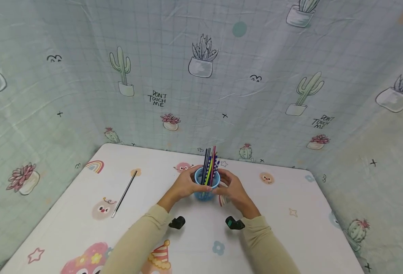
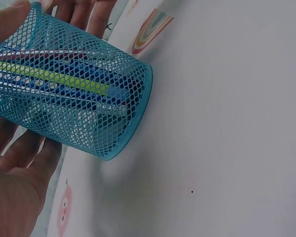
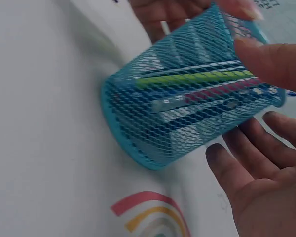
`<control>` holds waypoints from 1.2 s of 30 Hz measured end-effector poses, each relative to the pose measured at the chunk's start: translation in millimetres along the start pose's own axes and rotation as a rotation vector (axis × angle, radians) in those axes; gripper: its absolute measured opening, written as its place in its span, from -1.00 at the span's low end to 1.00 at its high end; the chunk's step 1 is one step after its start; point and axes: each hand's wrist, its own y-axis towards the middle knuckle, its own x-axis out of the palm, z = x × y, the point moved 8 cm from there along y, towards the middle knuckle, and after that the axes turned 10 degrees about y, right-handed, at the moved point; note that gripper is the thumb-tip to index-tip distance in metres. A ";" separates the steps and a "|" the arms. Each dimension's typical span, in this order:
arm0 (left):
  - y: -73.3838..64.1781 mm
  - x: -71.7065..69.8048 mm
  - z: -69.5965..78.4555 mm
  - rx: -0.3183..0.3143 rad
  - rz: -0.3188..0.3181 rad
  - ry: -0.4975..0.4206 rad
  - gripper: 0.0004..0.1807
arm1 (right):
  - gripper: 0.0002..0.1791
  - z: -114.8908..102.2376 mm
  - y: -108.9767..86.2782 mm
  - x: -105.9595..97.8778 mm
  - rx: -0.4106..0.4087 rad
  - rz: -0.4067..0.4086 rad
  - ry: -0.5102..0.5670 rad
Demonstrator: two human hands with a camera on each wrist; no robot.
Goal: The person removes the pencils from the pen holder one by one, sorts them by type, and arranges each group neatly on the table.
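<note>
A blue mesh pen holder (image 1: 207,195) stands between my two hands at the middle of the table, several pencils (image 1: 210,167) poking out of its top. Dark blue, dotted, red and yellow-green pencils show through the mesh in both wrist views. My left hand (image 1: 185,184) grips the holder from the left, thumb along the near rim and fingers around the far side. On the opposite side, my right hand (image 1: 235,187) holds it with the thumb at the rim and curled fingers beside the wall. A soft shadow lies beside the holder's base (image 2: 133,131) in the left wrist view.
A slim dark stick with a pale end (image 1: 124,194) lies slanted on the left of the white patterned table (image 1: 273,213). Behind it hangs a cactus-print cloth (image 1: 222,99). Black devices (image 1: 177,222) sit at both wrists, above the tabletop.
</note>
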 end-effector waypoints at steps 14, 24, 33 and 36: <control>1.6 -0.8 -6.9 -0.054 0.004 -0.007 -0.06 | -0.55 -20.4 14.1 -20.3 -0.007 0.151 0.145; 1.4 -0.9 -6.1 -0.056 -0.001 -0.010 -0.07 | -0.66 -26.4 31.7 -20.3 -0.010 0.346 0.130; 1.0 0.7 -5.3 -0.062 -0.014 -0.011 -0.07 | -0.75 -36.5 34.2 -21.4 -0.040 0.434 0.053; 2.0 0.6 -5.8 -0.063 -0.010 -0.003 -0.08 | -0.78 -42.3 35.4 -22.1 -0.086 0.438 0.043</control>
